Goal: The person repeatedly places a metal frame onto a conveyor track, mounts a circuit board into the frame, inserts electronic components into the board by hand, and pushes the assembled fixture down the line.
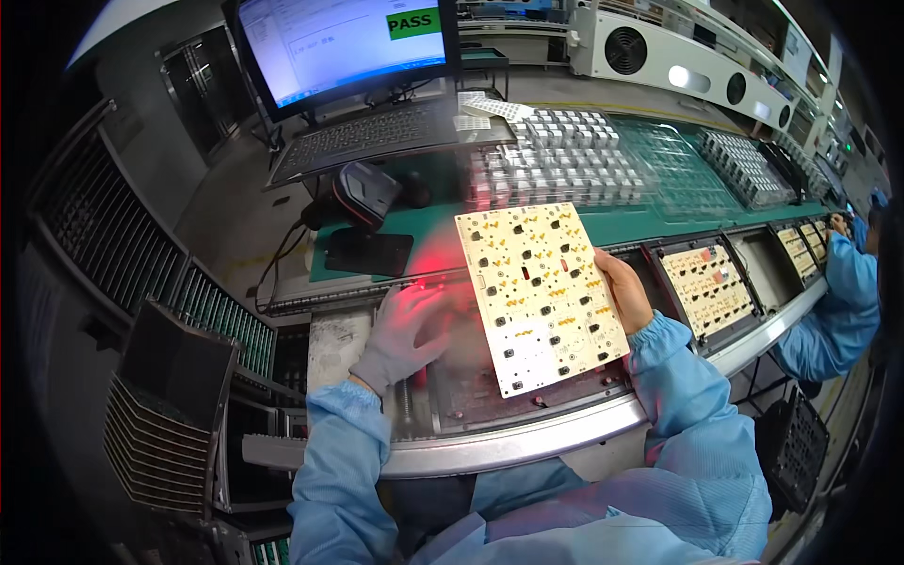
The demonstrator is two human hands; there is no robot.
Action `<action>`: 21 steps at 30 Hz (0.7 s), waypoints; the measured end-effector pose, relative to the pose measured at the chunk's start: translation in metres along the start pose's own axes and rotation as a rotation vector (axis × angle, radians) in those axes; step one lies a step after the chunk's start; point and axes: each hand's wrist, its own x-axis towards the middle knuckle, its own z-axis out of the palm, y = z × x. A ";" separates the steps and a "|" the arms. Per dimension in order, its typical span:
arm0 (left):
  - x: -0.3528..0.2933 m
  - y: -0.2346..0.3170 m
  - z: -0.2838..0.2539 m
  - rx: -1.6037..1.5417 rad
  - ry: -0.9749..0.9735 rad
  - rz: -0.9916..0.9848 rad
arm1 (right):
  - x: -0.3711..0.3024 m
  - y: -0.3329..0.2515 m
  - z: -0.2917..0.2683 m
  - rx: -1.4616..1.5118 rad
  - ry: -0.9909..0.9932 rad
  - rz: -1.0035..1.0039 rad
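Observation:
A cream-coloured circuit board panel [541, 301] dotted with small black and yellow parts is raised and tilted over the bench. My right hand [621, 290], in a blue sleeve, grips it by the right edge. To the left of the panel, my left hand [407, 330] wears a grey glove; its thumb stands apart from the fingers and nothing is in it. Red light falls on its fingertips, which are a little blurred. Behind that hand, a black and red handheld scanner [367, 193] stands on the green mat. A dark fixture plate [471, 405] lies partly hidden beneath the panel.
Behind are a monitor [344, 47], a keyboard [367, 132] and clear trays [565, 169] of small silver parts. A black phone-like slab [363, 252] lies on the mat. Another panel [706, 287] sits rightward, near a co-worker's sleeve [829, 330]. Slotted racks [202, 315] stand left.

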 end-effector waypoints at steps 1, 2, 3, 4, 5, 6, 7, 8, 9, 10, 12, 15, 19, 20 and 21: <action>0.003 0.002 0.001 0.005 -0.033 -0.003 | -0.002 -0.002 -0.004 -0.001 -0.016 0.006; 0.005 0.002 0.002 -0.015 -0.058 0.034 | -0.006 -0.004 0.000 -0.038 0.035 -0.003; 0.003 0.000 0.002 0.040 -0.032 0.048 | -0.005 -0.004 0.009 -0.073 0.092 -0.013; 0.001 -0.001 0.006 0.075 -0.006 0.069 | -0.006 -0.004 0.018 -0.089 0.075 -0.034; 0.001 -0.003 0.010 0.045 -0.006 0.075 | 0.004 0.007 -0.006 -0.049 0.047 -0.043; -0.004 -0.010 0.010 0.020 -0.011 0.063 | 0.008 0.009 0.002 -0.139 0.132 -0.082; -0.011 -0.013 0.007 0.026 -0.014 0.036 | 0.003 0.003 0.030 -0.130 0.128 -0.096; -0.010 -0.012 0.005 0.028 -0.015 0.025 | 0.012 0.010 0.022 -0.171 0.151 -0.185; -0.004 -0.006 0.002 0.023 -0.045 0.036 | 0.025 0.014 0.008 -0.136 0.164 -0.155; 0.000 -0.004 -0.001 0.032 -0.069 0.034 | 0.033 0.018 -0.004 -0.095 0.159 -0.119; 0.008 -0.006 -0.002 0.021 -0.087 0.030 | 0.020 0.008 0.000 -0.045 0.184 -0.116; 0.006 -0.012 -0.004 -0.039 -0.080 0.000 | 0.019 0.009 0.002 -0.023 0.162 -0.105; -0.002 -0.023 -0.002 -0.084 -0.070 -0.038 | 0.022 0.012 -0.002 -0.061 0.153 -0.073; -0.002 -0.024 -0.001 -0.121 -0.068 -0.068 | 0.023 0.013 -0.003 -0.050 0.147 -0.064; -0.002 -0.024 0.000 -0.119 -0.068 -0.064 | 0.023 0.012 -0.003 -0.047 0.146 -0.068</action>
